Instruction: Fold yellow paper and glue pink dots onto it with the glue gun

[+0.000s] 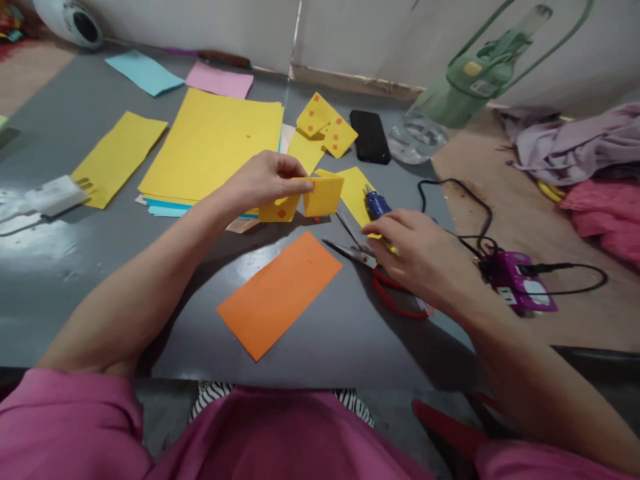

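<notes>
Grey tabletop (195, 347) against a pale wall (360, 40), paper scattered across it, a stack of yellow sheets (215, 143) near the middle. Left hand (265, 177): thumb and fingers pinching the top edge of a folded yellow paper (324, 197), held in front of the stack, just beyond an orange strip (280, 297); a yellow piece with an orange spot (281, 213) shows just beside it. Right hand (425, 250): curled over a blue glue gun (377, 204), metal tip pointing away; cannot tell how firmly the fingers close on it. Scissors (367, 257) lie with blades apart beside that hand. Handling, judged by eye: the folded paper looks light and thin, stiff along its creases, easily dented; best taken lightly by an edge or fold. The glue gun seems rigid, somewhat heavier, best held by its body, well behind the tip
</notes>
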